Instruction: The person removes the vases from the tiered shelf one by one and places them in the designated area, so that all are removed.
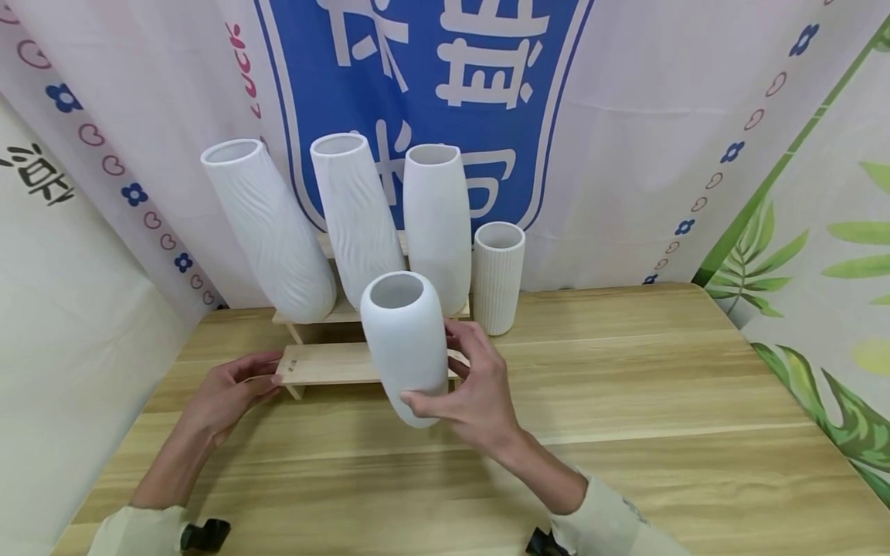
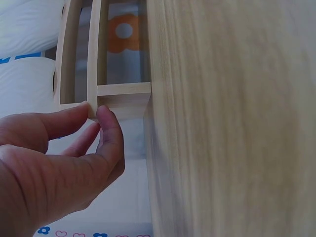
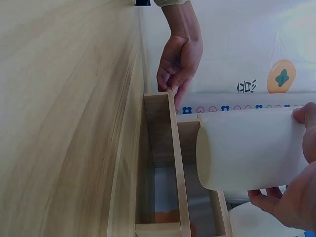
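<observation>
My right hand [image 1: 480,390] grips a smooth white vase [image 1: 403,347] around its lower body, thumb in front and fingers behind. The vase tilts slightly and hangs over the front step of a small wooden stepped stand [image 1: 327,364]; in the right wrist view its base shows above the boards. At the stand's left end, my left hand [image 1: 229,390] pinches the edge of the front board between thumb and fingers, as the left wrist view shows close up. On the step behind stand two tall wavy-textured vases [image 1: 274,232] [image 1: 358,224] and a tall smoother vase [image 1: 438,224].
A shorter ribbed white vase [image 1: 497,282] stands at the right end of the stand. The wooden table [image 1: 626,401] extends to the right and front. Behind it hangs a printed cloth [image 1: 612,154] with a blue panel, and more cloth lines both sides.
</observation>
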{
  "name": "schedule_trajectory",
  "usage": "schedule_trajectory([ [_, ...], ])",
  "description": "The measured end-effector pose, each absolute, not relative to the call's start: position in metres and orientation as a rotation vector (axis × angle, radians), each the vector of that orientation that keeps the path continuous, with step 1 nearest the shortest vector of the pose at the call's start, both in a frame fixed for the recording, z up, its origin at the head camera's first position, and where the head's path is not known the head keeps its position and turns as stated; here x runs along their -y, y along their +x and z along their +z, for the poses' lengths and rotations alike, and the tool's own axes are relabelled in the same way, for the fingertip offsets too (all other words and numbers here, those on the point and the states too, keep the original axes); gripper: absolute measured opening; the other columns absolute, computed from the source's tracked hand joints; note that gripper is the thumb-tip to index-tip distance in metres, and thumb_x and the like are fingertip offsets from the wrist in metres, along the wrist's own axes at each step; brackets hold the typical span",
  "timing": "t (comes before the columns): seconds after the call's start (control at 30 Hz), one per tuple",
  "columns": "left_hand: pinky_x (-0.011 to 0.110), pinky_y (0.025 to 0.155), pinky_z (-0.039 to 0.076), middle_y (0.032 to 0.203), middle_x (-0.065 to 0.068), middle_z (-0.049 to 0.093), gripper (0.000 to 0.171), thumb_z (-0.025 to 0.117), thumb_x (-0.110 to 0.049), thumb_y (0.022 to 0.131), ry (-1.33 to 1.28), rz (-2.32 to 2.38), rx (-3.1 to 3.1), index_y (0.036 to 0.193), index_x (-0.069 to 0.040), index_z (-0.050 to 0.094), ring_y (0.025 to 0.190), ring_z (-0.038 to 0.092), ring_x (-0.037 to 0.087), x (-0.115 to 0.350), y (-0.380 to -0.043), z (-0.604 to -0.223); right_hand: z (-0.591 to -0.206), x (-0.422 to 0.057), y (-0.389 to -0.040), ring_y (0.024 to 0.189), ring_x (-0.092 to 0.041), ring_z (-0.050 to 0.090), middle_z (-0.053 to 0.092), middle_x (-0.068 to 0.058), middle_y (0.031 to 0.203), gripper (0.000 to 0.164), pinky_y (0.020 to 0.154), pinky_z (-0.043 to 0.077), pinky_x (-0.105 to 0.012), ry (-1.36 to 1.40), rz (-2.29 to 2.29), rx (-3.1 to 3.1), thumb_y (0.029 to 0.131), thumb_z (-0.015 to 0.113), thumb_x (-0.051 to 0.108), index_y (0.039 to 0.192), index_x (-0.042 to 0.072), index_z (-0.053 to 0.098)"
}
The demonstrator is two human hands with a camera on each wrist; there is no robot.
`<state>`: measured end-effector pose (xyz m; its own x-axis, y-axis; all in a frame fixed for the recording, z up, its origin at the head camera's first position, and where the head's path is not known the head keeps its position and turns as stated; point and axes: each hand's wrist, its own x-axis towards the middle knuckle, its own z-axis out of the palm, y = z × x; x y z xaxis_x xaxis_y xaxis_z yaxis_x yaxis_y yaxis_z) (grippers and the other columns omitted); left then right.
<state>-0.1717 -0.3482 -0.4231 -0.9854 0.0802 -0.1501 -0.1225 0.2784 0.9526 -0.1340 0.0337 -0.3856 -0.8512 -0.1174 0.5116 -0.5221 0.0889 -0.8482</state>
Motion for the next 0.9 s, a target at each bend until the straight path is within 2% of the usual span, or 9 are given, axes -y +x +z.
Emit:
schedule_trajectory([
  [0.5, 0.019, 0.097, 0.064, 0.122, -0.004, 0.064, 0.062, 0.063, -0.002, 0.107, -0.049, 1.785, -2.387, 0.159, 0.015, 0.035, 0.105, 0.069, -0.001, 0.348, -0.171, -0.423, -0.384, -0.076, -0.132, 0.116, -0.031, 0.067, 0.059, -0.011, 0.135, 0.089, 0.098, 0.067, -0.039, 0.546, 1.728, 2.130, 0.068, 0.100, 0.006, 0.146, 0.007, 0.058],
  [0.9, 0.019, 0.096, 0.064, 0.120, -0.005, 0.065, 0.063, 0.064, -0.002, 0.106, -0.045, 1.799, -2.385, 0.158, 0.016, 0.035, 0.104, 0.070, -0.001, 0.346, -0.170, -0.422, -0.384, -0.098, -0.134, 0.117, -0.028, 0.068, 0.067, -0.012, 0.137, 0.089, 0.099, 0.067, -0.041, 0.539, 1.697, 2.142, 0.070, 0.099, 0.003, 0.149, 0.006, 0.057],
])
